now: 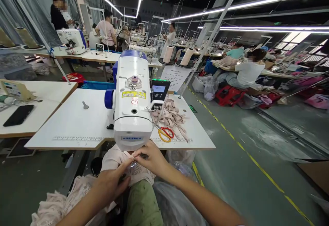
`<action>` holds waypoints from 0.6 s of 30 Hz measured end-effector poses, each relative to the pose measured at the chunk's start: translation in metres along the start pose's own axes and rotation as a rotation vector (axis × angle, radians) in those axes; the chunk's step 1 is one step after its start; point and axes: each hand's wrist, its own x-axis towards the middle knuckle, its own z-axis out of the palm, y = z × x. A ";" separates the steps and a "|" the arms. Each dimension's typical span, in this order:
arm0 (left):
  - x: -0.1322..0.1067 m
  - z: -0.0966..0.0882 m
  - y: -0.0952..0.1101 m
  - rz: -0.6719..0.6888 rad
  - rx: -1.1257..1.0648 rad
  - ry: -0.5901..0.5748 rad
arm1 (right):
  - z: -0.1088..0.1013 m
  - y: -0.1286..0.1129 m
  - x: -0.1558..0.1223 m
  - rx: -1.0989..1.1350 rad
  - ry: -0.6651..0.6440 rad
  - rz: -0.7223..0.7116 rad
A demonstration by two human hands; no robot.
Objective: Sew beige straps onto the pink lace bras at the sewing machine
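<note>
A white sewing machine (pixel 132 106) stands on a white table (pixel 77 123) in front of me. Just under its head lies a pale pink garment (pixel 115 159). My left hand (pixel 114 181) grips the pink fabric from below, fingers closed on it. My right hand (pixel 151 157) pinches the same fabric at the needle area, fingertips together. More pink fabric (pixel 59 203) trails down at the lower left over my lap.
Scissors with red and yellow handles (pixel 166 133) and a heap of beige straps (pixel 172 116) lie right of the machine. A black phone (pixel 18 115) rests on the left table. Several people work at other stations behind. A yellow floor line (pixel 244 150) runs right.
</note>
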 end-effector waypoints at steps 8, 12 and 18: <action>-0.003 0.007 0.004 -0.108 -0.035 -0.095 | -0.006 0.004 -0.002 0.012 -0.102 0.048; -0.002 0.005 0.010 -0.108 0.031 -0.097 | 0.001 0.007 -0.020 -0.037 0.014 -0.004; -0.003 0.000 0.012 -0.118 0.036 -0.140 | 0.007 0.013 -0.035 -0.139 0.051 -0.253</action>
